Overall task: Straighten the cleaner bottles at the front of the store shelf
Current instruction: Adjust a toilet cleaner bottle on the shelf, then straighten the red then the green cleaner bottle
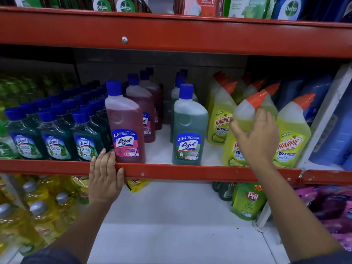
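On the middle shelf, a pink Lizol bottle [124, 126] and a green Lizol bottle [188, 130] stand upright at the front edge. To their right stand yellow-green Harpic bottles with orange caps. My right hand [255, 136] grips the upper body of the front middle Harpic bottle [245, 113], which leans to the left. Another Harpic bottle [291, 136] stands to its right, and one [219, 121] stands to its left. My left hand [104, 176] rests flat on the red shelf rail [171, 172], fingers over its edge, just left of the pink bottle.
Small dark-green Lizol bottles [55, 138] fill the shelf's left side. Blue bottles [323, 126] stand at far right behind a white divider. Above is another red rail with Dettol products. Below are yellow bottles [38, 216], a green Pril pouch [247, 201] and purple packs.
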The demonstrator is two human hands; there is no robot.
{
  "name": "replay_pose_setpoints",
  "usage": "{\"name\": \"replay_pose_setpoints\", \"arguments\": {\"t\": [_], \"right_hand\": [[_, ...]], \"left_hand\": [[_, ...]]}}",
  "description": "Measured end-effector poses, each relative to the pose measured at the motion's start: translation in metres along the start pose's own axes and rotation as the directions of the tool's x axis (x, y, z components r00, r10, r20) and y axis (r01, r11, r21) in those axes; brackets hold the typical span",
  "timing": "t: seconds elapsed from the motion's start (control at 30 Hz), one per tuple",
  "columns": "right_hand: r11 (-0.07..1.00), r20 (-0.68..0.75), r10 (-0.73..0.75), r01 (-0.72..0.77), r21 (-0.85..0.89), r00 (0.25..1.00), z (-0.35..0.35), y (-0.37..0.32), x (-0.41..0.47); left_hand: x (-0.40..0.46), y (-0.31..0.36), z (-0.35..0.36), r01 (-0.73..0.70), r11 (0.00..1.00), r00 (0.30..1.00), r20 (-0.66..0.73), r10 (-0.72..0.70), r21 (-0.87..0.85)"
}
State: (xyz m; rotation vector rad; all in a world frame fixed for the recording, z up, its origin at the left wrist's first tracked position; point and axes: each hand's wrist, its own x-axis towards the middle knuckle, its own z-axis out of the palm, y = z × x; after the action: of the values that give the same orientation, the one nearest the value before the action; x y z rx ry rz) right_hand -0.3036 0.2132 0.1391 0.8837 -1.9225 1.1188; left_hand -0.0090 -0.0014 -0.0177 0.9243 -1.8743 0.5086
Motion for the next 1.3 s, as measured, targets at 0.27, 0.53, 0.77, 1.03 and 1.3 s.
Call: {"name": "replay_pose_setpoints", "arguments": {"t": [0.27,0.53,0.77,1.03,1.3], "right_hand": [[0.994,0.093,0.019,-0.028,0.103,0.995,0.001,0.004,-0.011],[0.998,0.089,0.010,-0.016,0.064,0.996,0.008,-0.019,-0.074],[0.958,0.185,-0.240,0.202,0.205,0.953,0.045,-0.096,-0.129],[0.890,0.396,-0.192,-0.011,0.456,0.898,0.079,-0.174,-0.139],[0.824,0.433,-0.045,-0.212,0.525,0.900,0.098,-0.176,-0.131]], "left_hand": [[0.000,0.000,-0.004,0.004,1.000,0.999,0.051,-0.003,-0.021],[0.000,0.002,-0.008,-0.003,0.999,0.997,0.083,0.006,-0.039],[0.003,0.008,-0.021,0.021,0.989,0.997,0.073,-0.011,-0.147],[0.036,0.023,-0.045,0.203,0.800,0.979,0.136,-0.152,-0.565],[0.054,0.014,-0.042,0.372,0.635,0.928,0.249,-0.278,-0.677]]}}
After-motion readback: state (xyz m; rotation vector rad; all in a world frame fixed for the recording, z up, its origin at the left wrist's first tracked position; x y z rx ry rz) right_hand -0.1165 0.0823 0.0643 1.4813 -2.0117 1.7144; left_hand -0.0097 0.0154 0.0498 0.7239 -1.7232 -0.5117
